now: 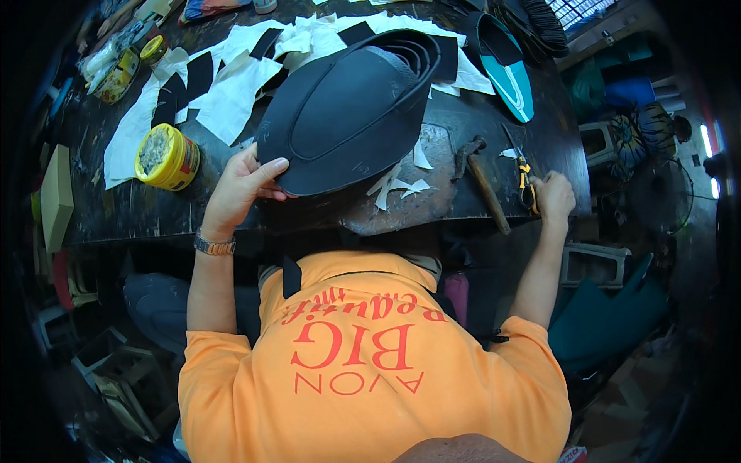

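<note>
My left hand pinches the near left edge of a stack of black shoe uppers, thumb on top and fingers beneath. The stack is held tilted over the table; several nested layers show at its far right end. Over at the right, my right hand is curled closed beside the yellow-and-black handles of scissors, whose blades point away from me. Whether its fingers touch those handles, or hold anything small, I cannot make out. A hammer with a wooden handle lies just left of the scissors.
White cloth scraps and black pieces cover the far table. A yellow tub stands at the left. White offcuts lie on a worn slab. A teal shoe upper rests at the far right, near stacked black pieces.
</note>
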`<state>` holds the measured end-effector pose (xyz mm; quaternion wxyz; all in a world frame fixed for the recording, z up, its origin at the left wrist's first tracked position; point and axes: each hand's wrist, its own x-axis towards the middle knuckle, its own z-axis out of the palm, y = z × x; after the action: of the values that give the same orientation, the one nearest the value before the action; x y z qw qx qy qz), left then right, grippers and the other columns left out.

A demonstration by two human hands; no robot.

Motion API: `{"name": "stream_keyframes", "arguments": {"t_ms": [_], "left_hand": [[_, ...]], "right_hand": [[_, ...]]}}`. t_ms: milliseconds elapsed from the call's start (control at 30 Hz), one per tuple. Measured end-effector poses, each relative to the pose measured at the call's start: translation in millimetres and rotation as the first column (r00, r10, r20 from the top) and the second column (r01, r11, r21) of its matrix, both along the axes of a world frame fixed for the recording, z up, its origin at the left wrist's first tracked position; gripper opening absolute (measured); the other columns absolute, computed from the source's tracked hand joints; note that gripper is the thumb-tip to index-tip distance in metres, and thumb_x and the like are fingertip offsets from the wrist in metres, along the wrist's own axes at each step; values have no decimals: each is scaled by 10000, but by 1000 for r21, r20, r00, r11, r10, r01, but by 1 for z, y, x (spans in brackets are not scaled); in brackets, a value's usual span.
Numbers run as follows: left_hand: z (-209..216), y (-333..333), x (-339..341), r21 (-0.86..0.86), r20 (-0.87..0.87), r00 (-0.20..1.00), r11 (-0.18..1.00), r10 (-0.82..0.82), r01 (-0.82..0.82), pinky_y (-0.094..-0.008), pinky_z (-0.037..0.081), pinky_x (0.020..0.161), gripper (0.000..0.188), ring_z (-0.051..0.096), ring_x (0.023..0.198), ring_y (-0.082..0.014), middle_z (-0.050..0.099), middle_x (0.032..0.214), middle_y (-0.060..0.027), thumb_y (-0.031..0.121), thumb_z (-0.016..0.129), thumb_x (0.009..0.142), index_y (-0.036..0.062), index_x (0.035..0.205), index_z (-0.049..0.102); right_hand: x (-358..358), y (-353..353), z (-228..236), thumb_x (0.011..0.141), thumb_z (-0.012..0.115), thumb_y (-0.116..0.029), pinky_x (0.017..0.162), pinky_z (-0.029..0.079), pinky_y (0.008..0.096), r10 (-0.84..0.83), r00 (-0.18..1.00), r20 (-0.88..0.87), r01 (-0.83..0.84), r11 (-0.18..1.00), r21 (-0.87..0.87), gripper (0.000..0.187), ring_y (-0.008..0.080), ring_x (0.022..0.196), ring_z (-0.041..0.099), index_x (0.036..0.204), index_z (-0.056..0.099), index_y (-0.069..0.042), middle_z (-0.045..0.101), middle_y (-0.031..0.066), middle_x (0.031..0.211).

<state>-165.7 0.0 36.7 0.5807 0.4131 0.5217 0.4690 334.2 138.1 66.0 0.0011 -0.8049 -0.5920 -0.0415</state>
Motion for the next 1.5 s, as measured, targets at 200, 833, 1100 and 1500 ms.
{"name": "stream_keyframes", "arguments": {"t_ms": [200, 833, 1100, 1500], "left_hand": [[-9, -9, 7, 63, 5, 999, 997, 48, -48, -162, 523, 579, 260, 692, 655, -86, 710, 919, -40, 200, 653, 1001, 28, 1186, 590], [-57, -66, 50, 390, 135, 806, 717, 576, -578, -342, 318, 1162, 545, 442, 1350, -216, 458, 1434, -128, 39, 634, 961, 11, 1457, 408], [-58, -64, 26, 237, 454, 748, 743, 484, -625, -257, 418, 1042, 468, 514, 1246, -134, 505, 1377, -102, 73, 565, 1012, 28, 1454, 419], [-57, -36, 30, 526, 246, 878, 704, 410, -476, -332, 522, 970, 163, 667, 1036, -189, 690, 1110, -112, -11, 548, 1006, 18, 1146, 626]], "right_hand": [[-93, 60, 46, 855, 771, -363, 941, 535, 387, 709, 667, -230, -555, 679, 481, 496, 312, 1103, 667, 1264, 657, -105, 681, 155, 1193], [-285, 132, 17, 935, 592, -3, 908, 568, 427, 984, 140, 111, -990, 140, 10, 448, 340, 989, 717, 1351, 602, -169, 721, 184, 1062], [-273, 120, 34, 888, 614, 3, 866, 578, 399, 971, 164, 173, -984, 147, 105, 367, 321, 931, 732, 1205, 724, -145, 736, 173, 1047], [84, 58, 119, 890, 688, -115, 939, 484, 285, 611, 733, -298, -301, 684, 664, 425, 159, 1033, 665, 1300, 649, -10, 740, 92, 1134]]}}
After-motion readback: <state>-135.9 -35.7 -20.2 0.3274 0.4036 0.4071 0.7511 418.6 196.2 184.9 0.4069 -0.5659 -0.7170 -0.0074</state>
